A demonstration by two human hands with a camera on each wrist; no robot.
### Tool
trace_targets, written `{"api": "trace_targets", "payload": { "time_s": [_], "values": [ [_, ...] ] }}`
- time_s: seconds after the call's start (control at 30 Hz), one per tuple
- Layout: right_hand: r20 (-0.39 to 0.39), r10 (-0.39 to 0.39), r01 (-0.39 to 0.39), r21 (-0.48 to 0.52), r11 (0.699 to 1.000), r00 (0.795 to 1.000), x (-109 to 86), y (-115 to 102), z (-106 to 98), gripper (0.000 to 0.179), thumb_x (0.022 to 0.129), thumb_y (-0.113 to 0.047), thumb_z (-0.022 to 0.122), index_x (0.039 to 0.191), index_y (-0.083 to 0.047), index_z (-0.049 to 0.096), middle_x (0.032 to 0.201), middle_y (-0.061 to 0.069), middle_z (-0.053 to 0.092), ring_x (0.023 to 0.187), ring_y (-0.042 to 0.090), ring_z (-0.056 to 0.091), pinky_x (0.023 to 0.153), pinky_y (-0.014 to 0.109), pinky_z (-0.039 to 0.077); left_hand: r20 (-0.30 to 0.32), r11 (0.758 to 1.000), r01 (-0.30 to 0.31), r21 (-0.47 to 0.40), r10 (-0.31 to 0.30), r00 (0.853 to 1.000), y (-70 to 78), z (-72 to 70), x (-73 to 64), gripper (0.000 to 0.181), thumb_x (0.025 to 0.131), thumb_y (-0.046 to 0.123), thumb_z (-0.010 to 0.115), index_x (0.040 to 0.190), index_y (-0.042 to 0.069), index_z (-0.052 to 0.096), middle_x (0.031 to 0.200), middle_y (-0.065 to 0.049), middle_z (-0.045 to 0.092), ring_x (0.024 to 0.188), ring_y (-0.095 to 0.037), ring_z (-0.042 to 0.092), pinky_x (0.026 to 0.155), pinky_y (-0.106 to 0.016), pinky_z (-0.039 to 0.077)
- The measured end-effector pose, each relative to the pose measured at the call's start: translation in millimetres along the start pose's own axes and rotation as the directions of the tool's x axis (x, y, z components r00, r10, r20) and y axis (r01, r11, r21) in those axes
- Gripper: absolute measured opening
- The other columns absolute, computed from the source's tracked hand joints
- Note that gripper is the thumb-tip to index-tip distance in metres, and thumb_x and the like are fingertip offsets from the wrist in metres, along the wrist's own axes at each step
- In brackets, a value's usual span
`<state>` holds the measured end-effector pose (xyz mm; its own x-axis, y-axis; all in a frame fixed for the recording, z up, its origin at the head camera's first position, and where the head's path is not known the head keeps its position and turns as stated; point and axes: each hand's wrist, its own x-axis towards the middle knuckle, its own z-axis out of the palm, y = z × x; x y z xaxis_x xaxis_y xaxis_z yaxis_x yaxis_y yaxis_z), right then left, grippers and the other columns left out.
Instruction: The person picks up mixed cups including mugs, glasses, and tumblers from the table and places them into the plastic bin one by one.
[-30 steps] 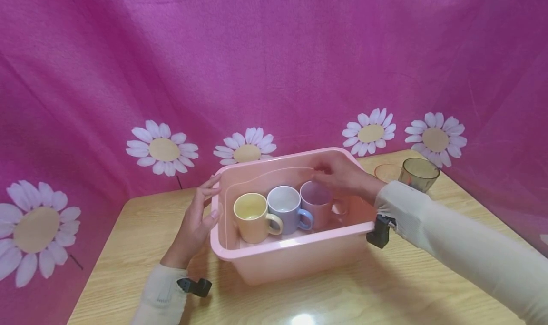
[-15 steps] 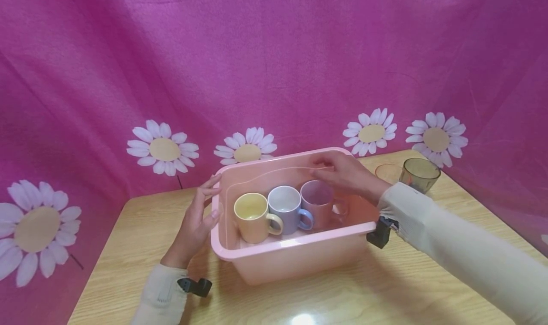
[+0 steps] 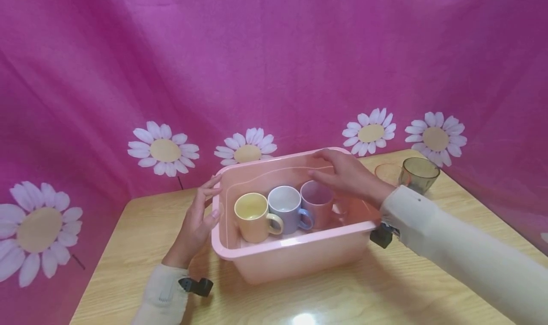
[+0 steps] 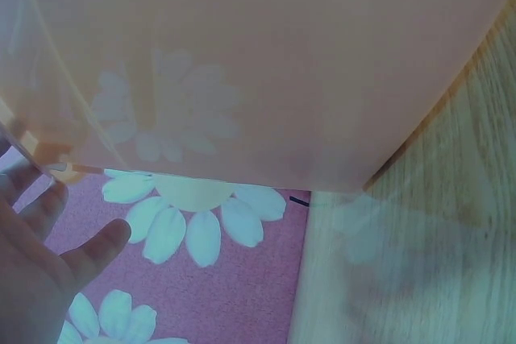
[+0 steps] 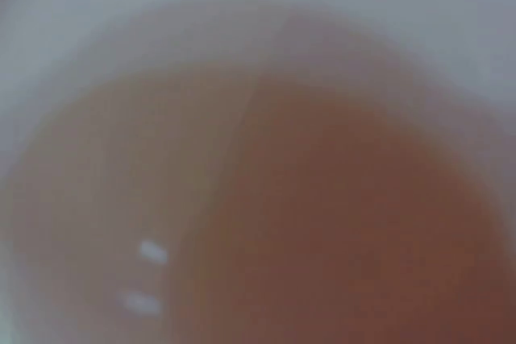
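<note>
In the head view a pink plastic tub [image 3: 299,258] stands on the table, with a yellow mug [image 3: 248,225], a grey-blue mug with a blue handle [image 3: 283,215] and a mauve mug [image 3: 314,206] upright in a row inside. The left hand [image 3: 194,222] rests against the tub's left end, fingertips at the rim and fingers extended. Seen from the left wrist, that hand [image 4: 48,255] is beside the tub's translucent wall [image 4: 266,78]. Over the tub's right part, just behind the mauve mug, the right hand [image 3: 348,175] has thumb and fingers spread, holding nothing. The right wrist view is blurred.
Behind the right forearm, at the table's far right, stand an olive-tinted glass [image 3: 421,172] and an orange-rimmed clear glass [image 3: 387,172]. A magenta cloth with white daisies [image 3: 274,68] hangs behind the wooden table [image 3: 257,306].
Over the last second the right hand has drawn slightly up and right from beside the mauve mug, its fingers spreading. The left hand, tub and mugs have stayed in place.
</note>
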<state>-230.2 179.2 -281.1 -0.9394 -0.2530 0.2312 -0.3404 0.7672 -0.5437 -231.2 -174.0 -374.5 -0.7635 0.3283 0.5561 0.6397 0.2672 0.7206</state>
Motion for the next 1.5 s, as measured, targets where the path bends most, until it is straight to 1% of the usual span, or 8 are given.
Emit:
{"api": "trace_targets", "payload": {
  "time_s": [0.13,0.37,0.57,0.83,1.1,1.3,1.37,1.5],
  "values": [
    [-0.005,0.017,-0.017,-0.011,1.0,1.0,-6.0,-0.1,-1.9,0.061,0.089,-0.038,0.065,0.137,-0.005,0.049,0.137,0.015,0.052,0.127,0.034,0.047,0.103,0.053,0.04,0.001,1.0,0.004,-0.01,-0.004,1.0,-1.4,1.1,0.0,0.046,0.085,0.016,0.051,0.13,0.007,0.044,0.156,0.0,0.03,0.145,-0.023,0.021,0.107,-0.065,0.027],
    [-0.044,-0.072,0.072,-0.014,0.997,0.996,-14.3,6.2,-4.7,0.063,0.089,-0.039,0.066,0.138,-0.005,0.048,0.138,0.013,0.052,0.127,0.033,0.048,0.105,0.051,0.038,-0.004,1.0,-0.009,-0.006,0.009,1.0,-0.6,-0.3,-0.2,0.044,0.086,0.017,0.049,0.128,0.005,0.044,0.155,0.002,0.031,0.145,-0.02,0.021,0.107,-0.063,0.027],
    [-0.056,-0.103,0.104,0.002,0.995,0.993,-19.8,9.6,-5.7,0.063,0.086,-0.036,0.07,0.14,-0.011,0.047,0.14,0.008,0.051,0.128,0.03,0.048,0.105,0.05,0.039,-0.01,1.0,-0.006,-0.007,0.006,1.0,-1.5,-0.9,-0.9,0.044,0.087,0.018,0.049,0.129,0.005,0.044,0.155,0.002,0.031,0.145,-0.02,0.022,0.107,-0.065,0.026],
    [-0.088,-0.049,0.049,-0.003,0.999,0.995,-27.1,7.4,-17.4,0.068,0.085,-0.045,0.07,0.142,-0.017,0.046,0.139,0.007,0.053,0.126,0.031,0.049,0.102,0.054,0.039,-0.018,1.0,-0.025,-0.018,0.025,1.0,-1.7,-0.6,0.2,0.043,0.088,0.017,0.047,0.129,0.004,0.045,0.155,0.0,0.032,0.144,-0.021,0.023,0.106,-0.067,0.026],
    [-0.108,-0.002,0.004,0.021,1.0,0.994,-32.2,13.1,-28.7,0.067,0.084,-0.046,0.069,0.143,-0.024,0.046,0.14,0.006,0.052,0.125,0.031,0.05,0.1,0.056,0.04,-0.016,1.0,-0.005,-0.01,0.004,1.0,-2.6,0.2,-0.3,0.044,0.087,0.018,0.048,0.129,0.004,0.044,0.155,0.001,0.031,0.144,-0.02,0.022,0.106,-0.066,0.026],
    [-0.12,0.013,-0.01,0.024,1.0,0.993,-35.0,20.2,-35.1,0.064,0.083,-0.046,0.071,0.14,-0.031,0.047,0.135,0.004,0.056,0.122,0.03,0.052,0.098,0.057,0.041,-0.015,1.0,0.005,-0.004,-0.005,1.0,-2.3,0.7,-0.9,0.045,0.088,0.02,0.049,0.13,0.005,0.044,0.155,0.002,0.031,0.144,-0.021,0.022,0.107,-0.066,0.026],
    [-0.132,0.008,-0.005,0.026,1.0,0.991,-35.7,23.4,-36.4,0.063,0.083,-0.043,0.072,0.139,-0.031,0.048,0.133,0.005,0.057,0.122,0.03,0.052,0.098,0.058,0.04,-0.015,1.0,0.007,-0.004,-0.007,1.0,-1.9,0.8,-0.9,0.045,0.088,0.02,0.049,0.13,0.005,0.044,0.155,0.002,0.031,0.144,-0.021,0.022,0.107,-0.066,0.026],
    [-0.155,-0.006,0.01,0.026,1.0,0.988,-38.1,29.2,-38.5,0.063,0.082,-0.037,0.075,0.138,-0.023,0.05,0.131,0.009,0.058,0.121,0.031,0.052,0.098,0.058,0.039,-0.013,1.0,0.013,-0.002,-0.013,1.0,-1.5,0.5,-0.7,0.045,0.087,0.02,0.049,0.13,0.006,0.044,0.155,0.003,0.031,0.144,-0.021,0.022,0.107,-0.066,0.026]
  ]
}}
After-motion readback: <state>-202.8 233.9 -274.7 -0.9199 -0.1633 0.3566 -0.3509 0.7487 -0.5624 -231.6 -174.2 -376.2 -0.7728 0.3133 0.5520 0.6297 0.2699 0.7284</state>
